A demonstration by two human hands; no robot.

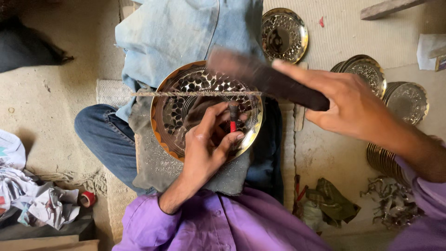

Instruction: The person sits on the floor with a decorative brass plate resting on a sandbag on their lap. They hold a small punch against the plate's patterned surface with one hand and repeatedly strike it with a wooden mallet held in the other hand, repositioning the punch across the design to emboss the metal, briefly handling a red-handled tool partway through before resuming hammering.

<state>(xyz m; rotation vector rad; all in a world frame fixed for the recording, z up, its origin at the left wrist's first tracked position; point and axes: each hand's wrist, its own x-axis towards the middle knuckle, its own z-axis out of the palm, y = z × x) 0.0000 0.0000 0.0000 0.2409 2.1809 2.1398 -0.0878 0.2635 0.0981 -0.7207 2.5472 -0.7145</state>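
Fingers of the left hand (209,144) pinch a red-banded punch (232,118) upright on the brass plate (204,109) in the lap, its pattern seemingly mostly cut; the right hand (353,109) grips a dark mallet (267,79) above. Beyond, finished-looking plates (369,72) lie stacked.

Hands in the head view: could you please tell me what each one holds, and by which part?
Left hand pinches a red-banded punch near its lower end; right hand grips a dark wooden mallet at its near end.
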